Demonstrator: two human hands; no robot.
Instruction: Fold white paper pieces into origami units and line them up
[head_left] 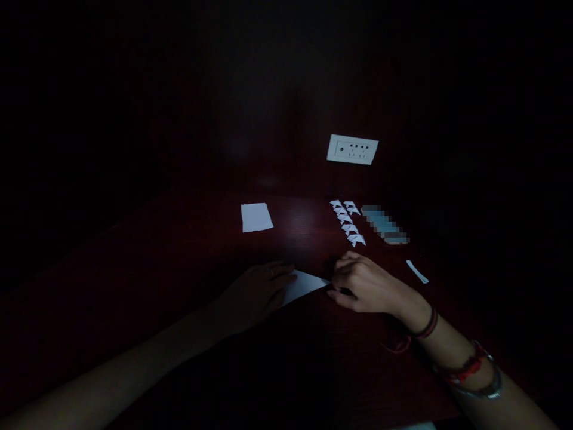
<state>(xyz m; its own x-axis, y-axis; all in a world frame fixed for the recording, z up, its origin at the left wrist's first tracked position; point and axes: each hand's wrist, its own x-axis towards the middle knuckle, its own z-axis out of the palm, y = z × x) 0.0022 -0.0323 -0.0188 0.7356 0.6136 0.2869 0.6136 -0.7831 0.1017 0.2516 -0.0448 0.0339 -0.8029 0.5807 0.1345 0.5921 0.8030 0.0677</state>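
A white piece of paper (305,285), folded to a narrowing point on the right, lies between my two hands on the dark red table. My left hand (257,292), with a ring on one finger, covers the paper's left part; its fingers and thumb hold it at the edges. At the right tip, the curled fingers of my right hand (364,283) pinch the paper. How the fingertips meet there is partly hidden in shadow. Beyond my right hand, several small folded white paper pieces (344,218) stand in two rows.
A stack of square white paper (256,217) lies at the back left of the folded pieces. To their right is a phone-like flat object (385,226), blurred out, and a narrow white strip (417,272). A wall socket (353,149) is behind. The surroundings are very dark.
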